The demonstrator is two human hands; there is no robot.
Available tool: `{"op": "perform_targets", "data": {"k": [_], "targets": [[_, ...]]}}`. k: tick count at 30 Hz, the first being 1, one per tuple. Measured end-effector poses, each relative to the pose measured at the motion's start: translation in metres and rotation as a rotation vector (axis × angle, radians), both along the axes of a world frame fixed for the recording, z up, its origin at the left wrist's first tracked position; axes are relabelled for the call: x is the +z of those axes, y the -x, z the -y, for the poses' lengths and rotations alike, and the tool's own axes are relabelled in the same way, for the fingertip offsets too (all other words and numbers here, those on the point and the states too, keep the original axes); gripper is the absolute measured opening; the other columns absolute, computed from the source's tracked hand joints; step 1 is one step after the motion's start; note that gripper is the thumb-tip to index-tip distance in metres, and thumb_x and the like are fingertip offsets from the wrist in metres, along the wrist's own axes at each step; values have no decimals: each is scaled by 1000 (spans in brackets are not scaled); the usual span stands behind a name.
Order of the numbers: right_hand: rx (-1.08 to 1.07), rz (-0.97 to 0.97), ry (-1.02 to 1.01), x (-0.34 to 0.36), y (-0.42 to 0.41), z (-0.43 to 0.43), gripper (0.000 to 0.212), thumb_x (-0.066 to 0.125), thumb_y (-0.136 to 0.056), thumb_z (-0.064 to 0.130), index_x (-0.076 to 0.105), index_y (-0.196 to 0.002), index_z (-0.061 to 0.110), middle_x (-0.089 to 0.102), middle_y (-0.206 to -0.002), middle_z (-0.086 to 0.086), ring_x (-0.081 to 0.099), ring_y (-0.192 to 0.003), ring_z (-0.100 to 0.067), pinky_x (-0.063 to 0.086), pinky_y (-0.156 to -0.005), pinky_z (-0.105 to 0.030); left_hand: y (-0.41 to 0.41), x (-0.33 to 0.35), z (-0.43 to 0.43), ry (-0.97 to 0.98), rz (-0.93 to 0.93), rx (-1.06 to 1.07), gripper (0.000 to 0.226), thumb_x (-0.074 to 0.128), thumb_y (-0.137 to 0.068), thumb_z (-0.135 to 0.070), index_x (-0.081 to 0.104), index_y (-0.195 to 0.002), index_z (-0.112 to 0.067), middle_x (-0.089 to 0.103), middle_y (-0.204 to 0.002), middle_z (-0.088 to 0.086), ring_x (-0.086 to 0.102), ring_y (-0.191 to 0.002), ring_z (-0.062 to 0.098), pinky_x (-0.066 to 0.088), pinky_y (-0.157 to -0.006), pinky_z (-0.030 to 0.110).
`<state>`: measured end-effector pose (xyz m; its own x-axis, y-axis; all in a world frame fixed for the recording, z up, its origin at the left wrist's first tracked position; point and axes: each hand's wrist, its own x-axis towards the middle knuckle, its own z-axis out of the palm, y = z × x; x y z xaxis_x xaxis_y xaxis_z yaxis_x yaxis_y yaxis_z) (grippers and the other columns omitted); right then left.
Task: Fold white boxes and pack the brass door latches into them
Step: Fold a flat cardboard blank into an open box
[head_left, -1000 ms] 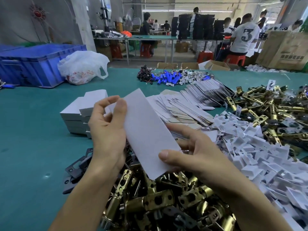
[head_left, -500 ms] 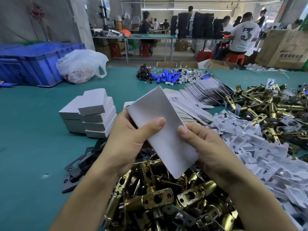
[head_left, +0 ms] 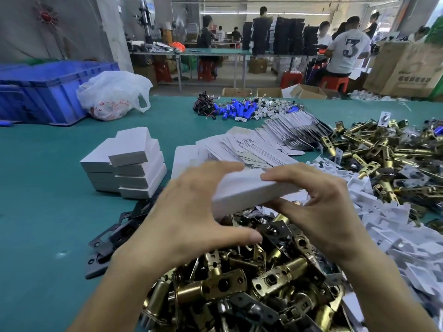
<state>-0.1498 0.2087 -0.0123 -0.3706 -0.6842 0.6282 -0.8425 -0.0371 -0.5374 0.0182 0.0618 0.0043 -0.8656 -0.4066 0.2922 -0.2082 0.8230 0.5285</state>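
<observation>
A white box [head_left: 249, 191], popped into a long sleeve, lies level between my hands above a heap of brass door latches [head_left: 242, 283]. My left hand [head_left: 191, 212] grips its left end, fingers over the top and thumb below. My right hand [head_left: 318, 202] holds the right end, fingers on the top face and thumb under the front edge. Flat white box blanks [head_left: 259, 144] fan out behind. A stack of folded white boxes [head_left: 129, 164] stands to the left.
More brass latches [head_left: 388, 159] pile at the right, with white plastic inserts [head_left: 393, 226] in front of them. Black strike plates [head_left: 112, 238] lie at the left. Blue cylinders [head_left: 237, 110], a plastic bag [head_left: 112, 94] and a blue crate [head_left: 40, 89] sit at the back.
The flat blank that stood tilted in my hands has opened into a box sleeve and turned level. Both hands shifted to its ends.
</observation>
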Motion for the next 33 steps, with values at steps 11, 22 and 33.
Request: {"op": "perform_targets", "data": {"k": [11, 22, 33], "targets": [[79, -112, -26, 3, -16, 6, 61, 76, -70, 11, 63, -125, 35, 59, -125, 8, 51, -121, -15, 44, -100, -36, 7, -8, 3, -80, -4, 93, 82, 70, -50, -70, 44, -124, -48, 55, -107, -24, 54, -97, 0, 48, -78, 27], [-96, 456, 113, 8, -4, 3, 16, 50, -98, 32, 63, -98, 42, 70, -84, 4, 67, -76, -11, 57, -65, -29, 9, -20, 10, -70, -288, 192, 104, 97, -56, -39, 25, -128, -59, 48, -115, -24, 50, -106, 13, 41, -80, 20], [-571, 366, -701, -41, 21, 9, 58, 50, -91, 57, 52, -128, 13, 58, -124, -14, 51, -102, -32, 38, -75, -39, 13, -32, 17, -1, -268, 87, 85, 90, -63, -38, 25, -113, -57, 45, -114, -21, 47, -105, 13, 46, -81, 29]]}}
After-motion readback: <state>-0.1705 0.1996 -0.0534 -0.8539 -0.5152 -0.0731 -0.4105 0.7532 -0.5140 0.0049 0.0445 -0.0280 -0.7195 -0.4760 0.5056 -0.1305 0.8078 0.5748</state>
